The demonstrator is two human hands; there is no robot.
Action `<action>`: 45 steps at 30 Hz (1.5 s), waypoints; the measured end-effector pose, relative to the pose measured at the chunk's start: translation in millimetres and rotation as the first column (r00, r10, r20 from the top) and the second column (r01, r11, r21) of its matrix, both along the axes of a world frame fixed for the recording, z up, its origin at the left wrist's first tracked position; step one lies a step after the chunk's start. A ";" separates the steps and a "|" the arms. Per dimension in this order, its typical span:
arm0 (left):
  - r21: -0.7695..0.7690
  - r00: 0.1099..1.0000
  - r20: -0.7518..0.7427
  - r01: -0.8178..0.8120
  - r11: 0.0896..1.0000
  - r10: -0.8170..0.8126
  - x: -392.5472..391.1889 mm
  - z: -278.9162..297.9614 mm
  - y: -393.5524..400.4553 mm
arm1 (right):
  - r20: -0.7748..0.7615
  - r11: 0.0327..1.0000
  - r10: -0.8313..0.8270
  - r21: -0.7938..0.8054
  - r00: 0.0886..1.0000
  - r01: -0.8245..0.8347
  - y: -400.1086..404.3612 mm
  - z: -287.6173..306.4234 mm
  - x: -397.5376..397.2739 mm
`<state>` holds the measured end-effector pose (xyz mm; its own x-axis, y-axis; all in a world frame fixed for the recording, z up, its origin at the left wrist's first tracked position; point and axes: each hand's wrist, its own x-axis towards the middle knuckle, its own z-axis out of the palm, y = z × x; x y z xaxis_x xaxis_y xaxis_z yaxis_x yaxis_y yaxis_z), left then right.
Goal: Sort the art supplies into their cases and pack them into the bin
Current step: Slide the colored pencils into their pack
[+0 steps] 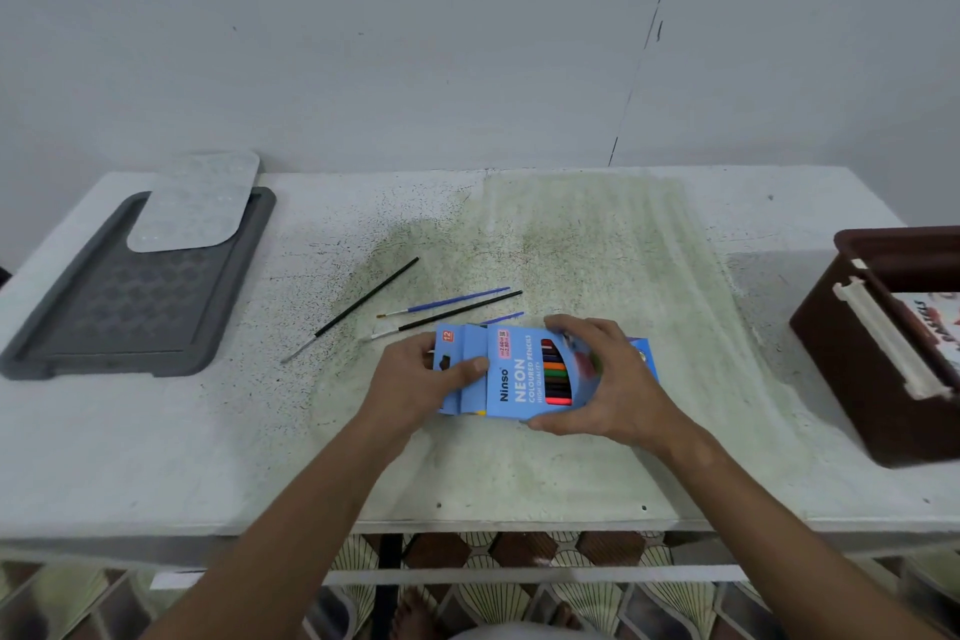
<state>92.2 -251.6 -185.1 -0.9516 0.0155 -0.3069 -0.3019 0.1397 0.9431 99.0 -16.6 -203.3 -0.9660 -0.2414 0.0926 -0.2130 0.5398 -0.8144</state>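
— Blue cardboard, that flat pencil box (pixel 524 374) with the window showing coloured pencils; why does the person hold it from both ends?

— It looks like the box is being closed. The right hand (pixel 602 379) curls round the windowed end, fingers over the top edge and thumb under the near edge, which steadies the body. The left hand (pixel 415 379) grips the flap end, its thumb pressing on the face beside the flap, probably to tuck it in. The box sits low over the middle of the speckled white tabletop (pixel 519 473), or on it; which one cannot be told.

— And beyond the hands?

— Four thin paintbrushes (pixel 447 312), black-handled and blue-handled, lie loose just behind the box, one partly hidden by it. They probably wait their turn for a case.

— Where would the box go?

— Likely into the dark brown plastic bin (pixel 852 359) at the right edge, where a printed box (pixel 935 327) already lies inside. Far left, a grey ribbed tray (pixel 78 327) carries a pale, dimpled rounded sheet (pixel 197 203) on its far end.
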 end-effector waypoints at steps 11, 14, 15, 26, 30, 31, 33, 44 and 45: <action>-0.766 0.810 -0.112 0.298 0.569 -0.575 -10.9 -8.6 -37.3 | 0.018 1.000 0.011 -0.027 1.000 -0.010 -2.4 -2.9 -1.8; -0.870 0.762 0.007 0.324 0.372 -0.648 -9.1 -12.3 -41.4 | 0.025 0.998 0.019 0.056 0.999 -0.021 -4.4 -5.3 -3.7; -0.879 0.752 0.021 0.328 0.346 -0.659 -7.5 -14.1 -40.9 | 0.028 0.995 0.025 0.092 0.999 -0.028 -4.9 -6.9 -4.1; -0.857 0.760 -0.120 0.246 0.454 -0.639 -12.0 -32.2 -30.7 | 0.022 0.980 0.040 0.192 0.999 -0.044 -12.7 -2.4 -2.5; -0.848 0.797 -0.221 0.128 0.514 -0.563 -10.4 -29.7 -36.0 | -0.035 0.954 0.035 0.299 0.999 -0.023 -5.9 2.8 3.0; -0.858 0.795 -0.255 0.077 0.509 -0.550 -8.5 -30.4 -39.6 | -0.065 0.939 -0.011 0.342 0.998 0.032 0.3 2.5 5.5; -0.852 0.790 -0.275 0.064 0.519 -0.549 -4.4 -30.6 -46.2 | -0.078 0.915 -0.163 0.361 0.983 0.181 16.7 0.6 15.4; -0.810 0.707 -0.101 0.351 0.471 -0.700 -19.9 -33.1 -43.0 | 0.013 0.913 -0.398 0.107 0.917 0.394 16.1 0.8 35.8; -0.801 0.708 -0.099 0.360 0.478 -0.699 -20.2 -33.1 -42.5 | 0.003 0.910 -0.400 0.118 0.916 0.397 13.7 1.8 37.0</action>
